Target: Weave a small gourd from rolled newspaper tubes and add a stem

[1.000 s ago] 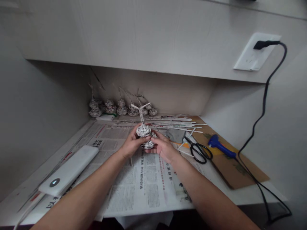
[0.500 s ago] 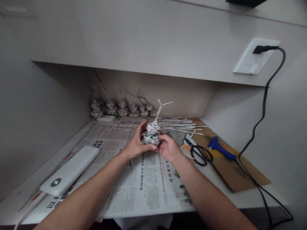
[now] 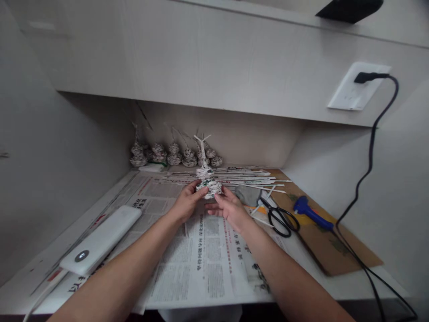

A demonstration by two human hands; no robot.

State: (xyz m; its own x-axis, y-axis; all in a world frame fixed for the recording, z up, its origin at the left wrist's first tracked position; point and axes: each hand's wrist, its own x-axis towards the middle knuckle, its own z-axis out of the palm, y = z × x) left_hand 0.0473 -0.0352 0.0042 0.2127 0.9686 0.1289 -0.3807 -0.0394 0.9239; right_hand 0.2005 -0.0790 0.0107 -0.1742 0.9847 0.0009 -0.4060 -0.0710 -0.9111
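Observation:
Between my two hands is a gourd woven from rolled paper strips (image 3: 211, 188), white with dark and green flecks. It has a round base, a smaller upper bulb and a braided stem that forks at the tip. It leans to the left, its stem pointing away from me. My left hand (image 3: 189, 200) grips the base from the left, thumb on the near side. My right hand (image 3: 230, 206) holds the base from the lower right, with the thumb against it and some fingers stretched out underneath.
Several similar woven gourds (image 3: 174, 156) stand along the back wall. Paper sticks (image 3: 248, 176) lie behind my hands. To the right are black scissors (image 3: 283, 221), a blue glue gun (image 3: 311, 212) with a black cord, and cardboard (image 3: 338, 250). A white power bank (image 3: 103, 241) rests on newspaper (image 3: 181, 264) at left.
The gourd has tipped from nearly upright to leaning left and away, its stem swinging left. Both hands have shifted their grip around the base. The camera view has moved slightly.

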